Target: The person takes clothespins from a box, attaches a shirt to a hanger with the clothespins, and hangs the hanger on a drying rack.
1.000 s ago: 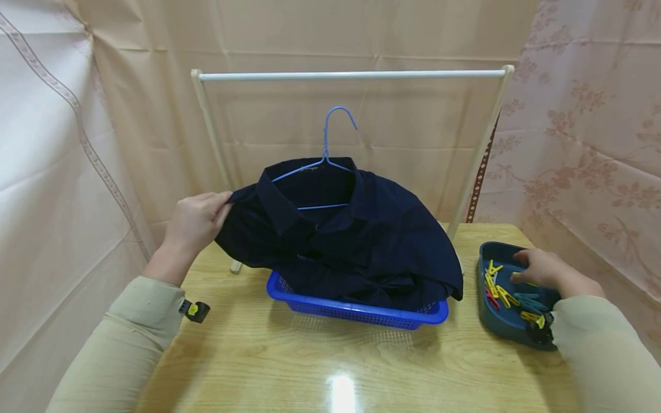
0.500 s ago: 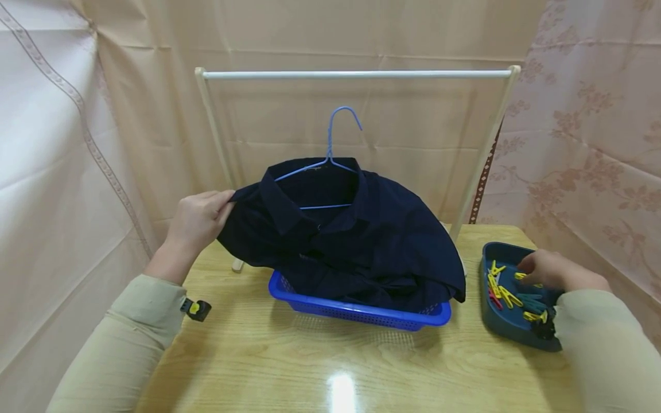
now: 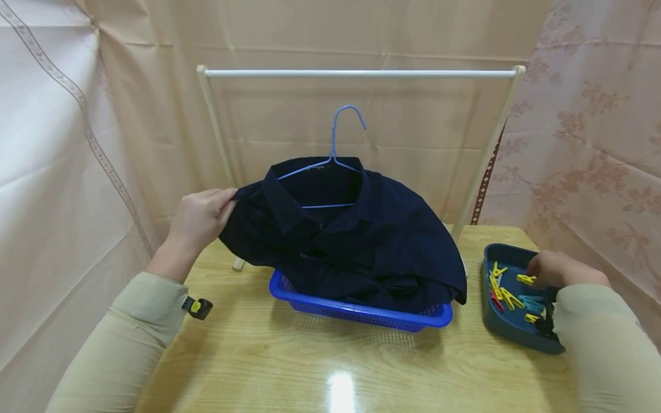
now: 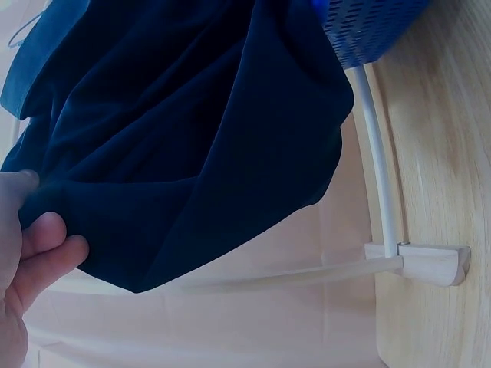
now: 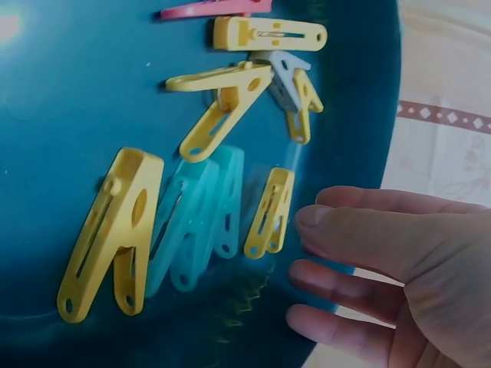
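Note:
My left hand (image 3: 198,221) pinches the shoulder of a dark navy collared shirt (image 3: 408,229) and pulls it out to the left. A blue wire hanger (image 3: 333,137) sits inside the shirt, its hook standing up above the collar. The shirt's lower part is bunched in a blue perforated basket (image 3: 361,314). My right hand (image 3: 565,271) is over the dark teal tray (image 3: 503,332) at the right. In the right wrist view its fingers are spread and hold nothing, close beside a small yellow clothespin (image 5: 270,213). Teal clothespins (image 5: 188,222) and a larger yellow clothespin (image 5: 115,230) lie nearby.
Behind the basket stands a drying rack with a white top bar (image 3: 361,73) and cream posts. One rack foot (image 4: 433,263) rests on the wooden table (image 3: 248,355). Curtains (image 3: 594,143) surround the table. A pink clothespin (image 5: 215,8) lies farther along the tray.
My right hand has shifted slightly right over the tray, uncovering more of a yellow clothespin. My left hand keeps its hold on the shirt; the whole head view has drifted a little.

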Demonstrator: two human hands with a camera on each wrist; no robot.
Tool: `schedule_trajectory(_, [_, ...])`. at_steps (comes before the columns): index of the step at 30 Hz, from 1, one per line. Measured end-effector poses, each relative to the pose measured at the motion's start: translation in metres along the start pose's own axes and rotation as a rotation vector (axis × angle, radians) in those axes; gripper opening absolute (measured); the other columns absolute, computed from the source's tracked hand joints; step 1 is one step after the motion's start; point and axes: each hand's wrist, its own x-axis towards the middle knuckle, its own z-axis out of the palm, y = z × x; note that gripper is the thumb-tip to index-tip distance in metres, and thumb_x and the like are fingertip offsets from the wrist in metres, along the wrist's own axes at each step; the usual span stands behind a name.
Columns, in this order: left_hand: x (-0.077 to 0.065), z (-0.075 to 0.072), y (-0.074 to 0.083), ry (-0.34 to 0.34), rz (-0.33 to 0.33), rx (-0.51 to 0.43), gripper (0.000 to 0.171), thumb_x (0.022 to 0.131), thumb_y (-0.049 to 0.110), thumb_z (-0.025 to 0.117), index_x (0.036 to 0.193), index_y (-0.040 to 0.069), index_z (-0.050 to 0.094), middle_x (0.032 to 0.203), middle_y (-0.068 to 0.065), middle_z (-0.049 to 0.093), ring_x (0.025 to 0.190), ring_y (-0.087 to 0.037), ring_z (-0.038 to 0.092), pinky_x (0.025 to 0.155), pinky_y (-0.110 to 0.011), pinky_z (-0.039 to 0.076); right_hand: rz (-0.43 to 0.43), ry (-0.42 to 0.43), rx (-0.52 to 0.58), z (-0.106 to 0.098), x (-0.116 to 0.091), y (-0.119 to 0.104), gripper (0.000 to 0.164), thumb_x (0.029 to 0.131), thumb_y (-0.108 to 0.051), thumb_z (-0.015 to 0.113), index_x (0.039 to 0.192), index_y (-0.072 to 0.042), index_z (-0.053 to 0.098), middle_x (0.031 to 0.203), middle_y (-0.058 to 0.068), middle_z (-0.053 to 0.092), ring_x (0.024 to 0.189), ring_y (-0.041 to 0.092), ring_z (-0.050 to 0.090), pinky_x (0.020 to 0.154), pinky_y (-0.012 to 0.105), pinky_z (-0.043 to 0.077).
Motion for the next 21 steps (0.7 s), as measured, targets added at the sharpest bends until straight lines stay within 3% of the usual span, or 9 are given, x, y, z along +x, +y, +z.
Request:
schedule_trajectory(9, [0.0,-0.002,0.001,-0.007,-0.011,0.007,0.019,0.089,-0.002,0.074,0.107,-0.005,0.074,0.094,-0.022,0.075,0.08,-0.038,0.073,0.072,-0.052,0.06,0.037,0.004,0.005,0.004,0.002,0.005,0.045,0.081,-0.01,0.081,0.119,0.008,0.066,0.113,0.033,0.062,0.096,0.044,0.059,0.077,0.064,0.052])
schedule_trajectory(14, [0.001,-0.002,0.002,-0.015,-0.017,0.004,0.018,0.09,-0.001,0.074,0.108,-0.004,0.074,0.095,-0.022,0.075,0.081,-0.038,0.074,0.073,-0.052,0.06,0.068,-0.011,-0.023,0.004,-0.003,-0.001,0.046,0.08,-0.013,0.084,0.118,0.005,0.067,0.112,0.034,0.061,0.093,0.043,0.058,0.074,0.062,0.052])
schedule_trajectory(21, [0.001,-0.002,0.002,-0.019,-0.026,0.002,0.018,0.091,0.0,0.073,0.108,-0.003,0.075,0.095,-0.021,0.075,0.081,-0.037,0.073,0.073,-0.052,0.06,0.127,-0.027,0.037,0.011,-0.011,-0.015,0.049,0.083,-0.013,0.081,0.125,0.005,0.062,0.113,0.035,0.058,0.096,0.045,0.055,0.075,0.058,0.053])
